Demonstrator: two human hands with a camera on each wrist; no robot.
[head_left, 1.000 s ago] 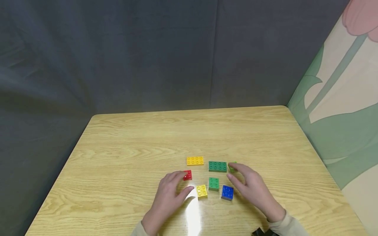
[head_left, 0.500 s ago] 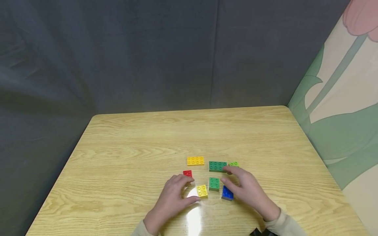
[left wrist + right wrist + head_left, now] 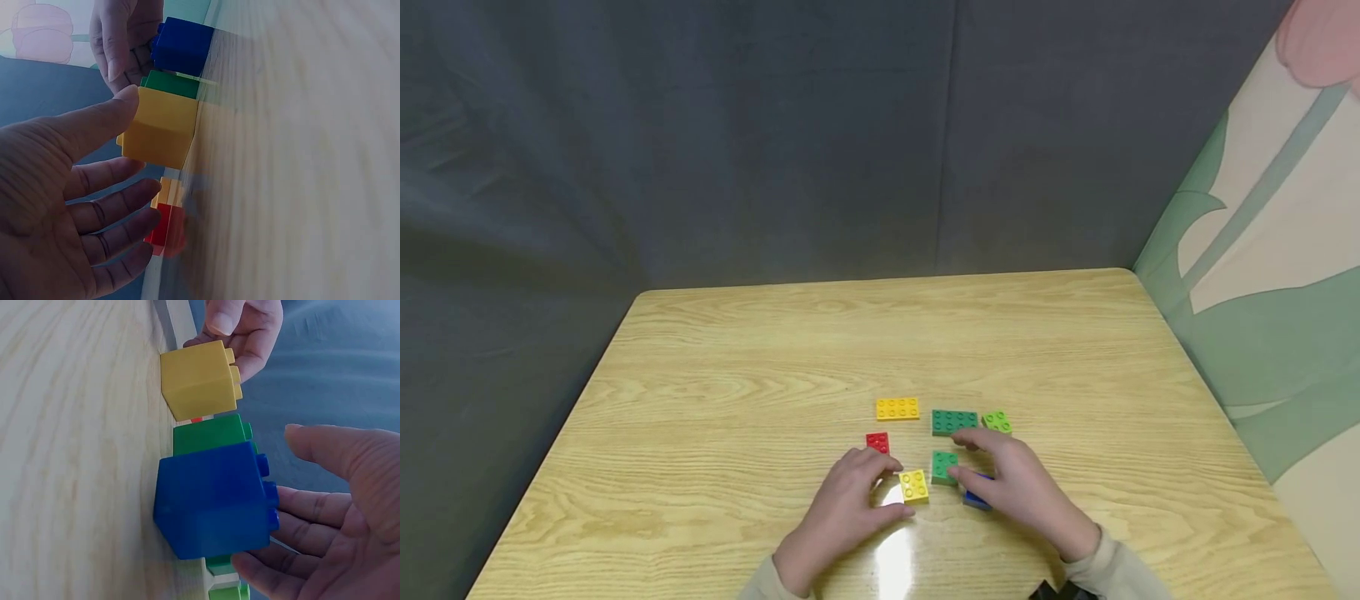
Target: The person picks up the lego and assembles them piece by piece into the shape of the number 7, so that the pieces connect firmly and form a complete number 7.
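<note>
My left hand (image 3: 850,504) is at the left of the small yellow brick (image 3: 914,487), thumb and index finger parted on either side of it. In the left wrist view the thumb tip overlaps the yellow brick's edge; I cannot tell whether it touches. My right hand (image 3: 1018,483) hovers over the blue brick (image 3: 212,500) and partly hides it in the head view. Its thumb tip is close to the square green brick (image 3: 943,468), and its index finger hangs near the long dark green brick (image 3: 953,422). Between the right fingers nothing is held.
A red brick (image 3: 877,442) lies just beyond the left fingers. Farther back are a long orange-yellow brick (image 3: 897,408) and a lime green brick (image 3: 997,422). Dark cloth (image 3: 790,150) hangs behind the wooden table (image 3: 737,358); a patterned curtain (image 3: 1285,333) borders its right side.
My left hand has shifted right from beside the red brick toward the yellow one. My right hand has moved left and nearer, off the lime green brick toward the square green one.
</note>
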